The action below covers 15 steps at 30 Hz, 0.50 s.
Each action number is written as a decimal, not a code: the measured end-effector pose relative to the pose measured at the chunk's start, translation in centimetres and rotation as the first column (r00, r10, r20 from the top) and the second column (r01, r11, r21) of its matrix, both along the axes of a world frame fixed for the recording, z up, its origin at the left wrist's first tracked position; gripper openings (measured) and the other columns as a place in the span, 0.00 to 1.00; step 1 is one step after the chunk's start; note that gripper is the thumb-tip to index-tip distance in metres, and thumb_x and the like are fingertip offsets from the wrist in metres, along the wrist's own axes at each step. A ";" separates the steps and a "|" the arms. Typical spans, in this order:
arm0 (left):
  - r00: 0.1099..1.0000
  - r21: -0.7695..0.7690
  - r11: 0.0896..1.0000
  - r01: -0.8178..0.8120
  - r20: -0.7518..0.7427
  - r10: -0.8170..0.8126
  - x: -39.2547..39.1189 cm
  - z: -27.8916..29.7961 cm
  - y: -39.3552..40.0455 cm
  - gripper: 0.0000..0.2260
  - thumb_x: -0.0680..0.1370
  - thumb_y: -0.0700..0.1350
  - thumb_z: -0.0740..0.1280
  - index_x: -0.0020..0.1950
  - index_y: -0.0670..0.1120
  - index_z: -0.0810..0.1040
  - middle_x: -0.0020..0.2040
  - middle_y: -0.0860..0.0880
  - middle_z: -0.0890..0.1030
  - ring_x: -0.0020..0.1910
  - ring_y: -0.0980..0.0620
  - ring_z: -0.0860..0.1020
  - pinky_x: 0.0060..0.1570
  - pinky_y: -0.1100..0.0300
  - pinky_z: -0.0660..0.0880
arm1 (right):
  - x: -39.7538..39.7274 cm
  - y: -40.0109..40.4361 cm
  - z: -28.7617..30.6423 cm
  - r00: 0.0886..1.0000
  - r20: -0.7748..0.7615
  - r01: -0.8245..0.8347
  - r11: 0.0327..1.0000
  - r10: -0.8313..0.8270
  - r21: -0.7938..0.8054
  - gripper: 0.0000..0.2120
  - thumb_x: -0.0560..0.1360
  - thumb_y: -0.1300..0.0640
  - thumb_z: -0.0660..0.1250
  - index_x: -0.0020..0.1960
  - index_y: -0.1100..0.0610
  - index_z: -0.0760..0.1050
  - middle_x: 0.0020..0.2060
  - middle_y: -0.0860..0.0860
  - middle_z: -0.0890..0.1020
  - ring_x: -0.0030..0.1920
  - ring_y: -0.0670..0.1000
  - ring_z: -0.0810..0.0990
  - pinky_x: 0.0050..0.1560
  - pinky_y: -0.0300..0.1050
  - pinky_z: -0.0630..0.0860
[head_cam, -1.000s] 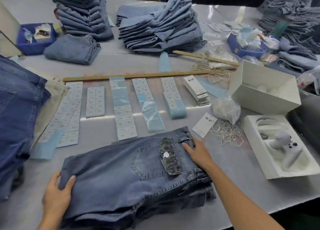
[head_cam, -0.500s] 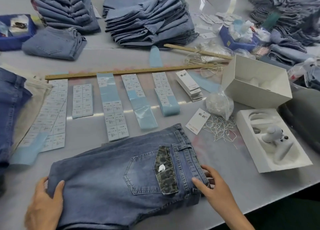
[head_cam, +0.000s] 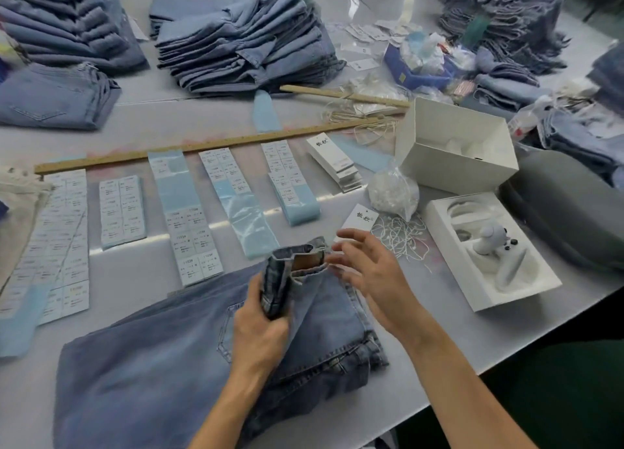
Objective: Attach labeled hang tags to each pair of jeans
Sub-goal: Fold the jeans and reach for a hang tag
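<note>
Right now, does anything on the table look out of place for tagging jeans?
Yes: the open white box right of the jeans holds a white game controller, unrelated to tagging. Loose strings lie tangled beside it.

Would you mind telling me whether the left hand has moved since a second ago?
Yes. The left hand left the jeans' folded end and now grips the waistband, nearer the loose hang tag.

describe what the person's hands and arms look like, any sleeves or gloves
Both the left hand and the right hand are bare: no gloves, and no rings, watch or bracelet visible. Both forearms are uncovered as far as the frame's bottom edge; no sleeve is in view.
</note>
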<state>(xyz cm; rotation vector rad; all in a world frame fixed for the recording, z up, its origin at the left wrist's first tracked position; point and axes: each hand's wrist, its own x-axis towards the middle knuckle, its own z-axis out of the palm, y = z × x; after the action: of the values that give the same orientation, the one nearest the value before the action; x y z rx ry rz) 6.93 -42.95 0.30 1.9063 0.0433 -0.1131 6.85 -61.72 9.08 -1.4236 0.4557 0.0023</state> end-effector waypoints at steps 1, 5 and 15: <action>0.997 -0.109 0.992 -0.063 -0.047 0.058 0.6 -0.4 1.0 0.20 0.74 0.46 0.76 0.57 0.68 0.76 0.42 0.63 0.84 0.41 0.64 0.82 0.37 0.68 0.73 | -0.8 -0.7 -0.8 1.000 -0.020 0.012 0.975 -0.016 -0.221 0.11 0.80 0.60 0.68 0.62 0.55 0.77 0.55 0.51 0.81 0.52 0.52 0.83 0.56 0.48 0.80; 0.978 -0.401 0.892 -0.207 -0.052 0.204 1.8 0.1 5.0 0.18 0.67 0.45 0.82 0.50 0.62 0.82 0.45 0.59 0.86 0.42 0.64 0.83 0.40 0.71 0.77 | -5.1 -2.0 -6.2 0.931 -0.366 -0.176 0.883 0.006 -0.435 0.15 0.77 0.57 0.72 0.63 0.51 0.75 0.56 0.49 0.80 0.54 0.46 0.80 0.52 0.35 0.76; 0.925 -0.699 0.637 -0.325 -0.096 0.367 1.1 3.3 8.7 0.19 0.78 0.41 0.70 0.68 0.44 0.78 0.63 0.46 0.83 0.62 0.46 0.81 0.59 0.53 0.80 | -7.1 -3.8 -6.8 0.955 -0.296 -0.068 0.961 -0.015 -0.269 0.20 0.72 0.60 0.78 0.60 0.46 0.78 0.37 0.48 0.85 0.39 0.44 0.83 0.40 0.36 0.78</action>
<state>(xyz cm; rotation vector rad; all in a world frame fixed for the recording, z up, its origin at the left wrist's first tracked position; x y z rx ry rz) 8.02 -34.28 3.57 1.0870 0.2919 0.1733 -0.22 -65.51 2.24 -1.7146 0.7053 0.1826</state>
